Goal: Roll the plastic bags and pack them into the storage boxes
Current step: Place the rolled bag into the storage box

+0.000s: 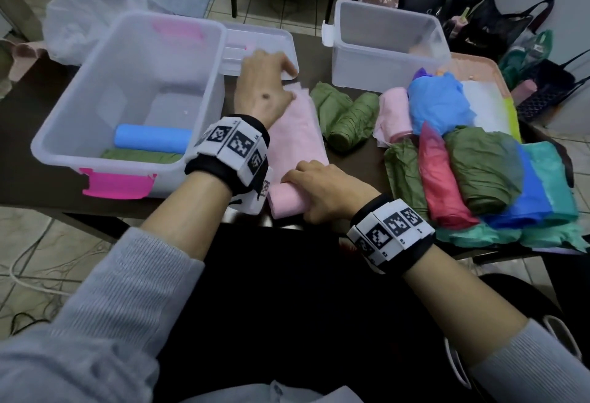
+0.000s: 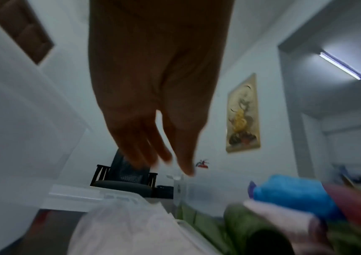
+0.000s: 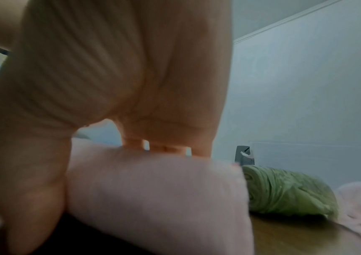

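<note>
Both hands (image 1: 319, 188) on pink bag (image 1: 297, 140)

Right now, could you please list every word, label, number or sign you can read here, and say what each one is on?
No text can be read for certain.
Left wristband: black-and-white square code markers with tiny characters beside them, too small to read.
Right wristband: the same kind of markers and tiny print, also too small.
Storage boxes, rolled bags and wall picture: no lettering visible.
</note>
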